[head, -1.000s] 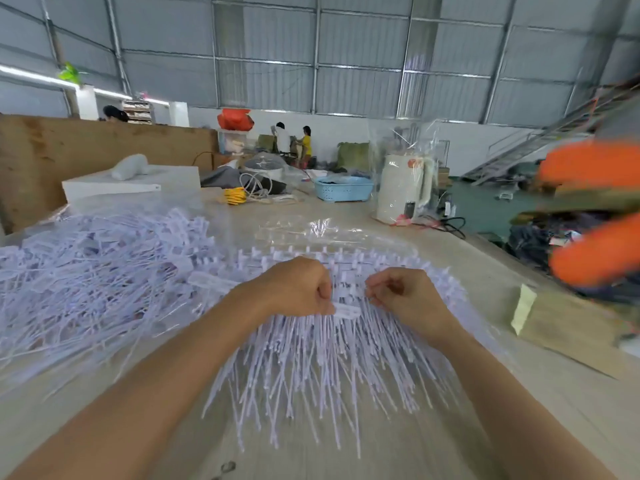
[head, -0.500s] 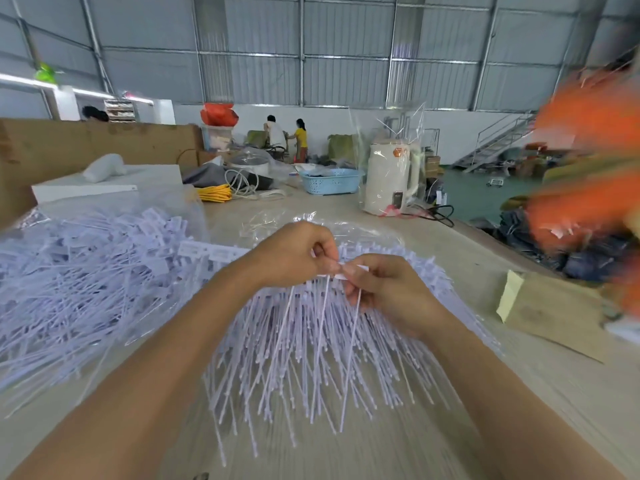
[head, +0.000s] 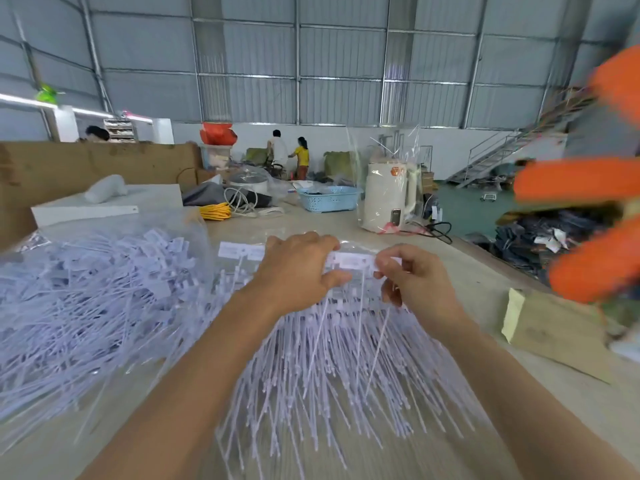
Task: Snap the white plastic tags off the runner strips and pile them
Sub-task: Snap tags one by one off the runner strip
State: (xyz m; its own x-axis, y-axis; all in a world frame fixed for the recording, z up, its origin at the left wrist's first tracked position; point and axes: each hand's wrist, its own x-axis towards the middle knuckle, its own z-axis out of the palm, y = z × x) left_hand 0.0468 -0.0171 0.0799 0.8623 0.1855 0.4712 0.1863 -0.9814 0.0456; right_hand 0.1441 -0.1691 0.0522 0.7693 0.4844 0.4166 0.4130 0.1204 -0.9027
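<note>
Both hands hold one white runner strip of tags (head: 349, 262) lifted above the table. My left hand (head: 298, 268) grips its middle, and the strip sticks out past it to the left. My right hand (head: 412, 278) pinches the strip's right end. Thin tails of the tags hang down from the strip. Under the hands spreads a fan of white tags with long tails (head: 329, 368). A large heap of white tags (head: 86, 299) lies to the left, partly under clear plastic film.
A cardboard piece (head: 554, 334) lies at the right on the table (head: 467, 278). Behind stand a white kettle in plastic wrap (head: 386, 195), a blue basket (head: 329, 199), a yellow cable coil (head: 214, 212) and a white box (head: 104, 202). Blurred orange shapes (head: 588, 181) fill the right edge.
Both hands have risen from the fan with a strip of tags between them and moved apart along it. The camera view has tilted up slightly.
</note>
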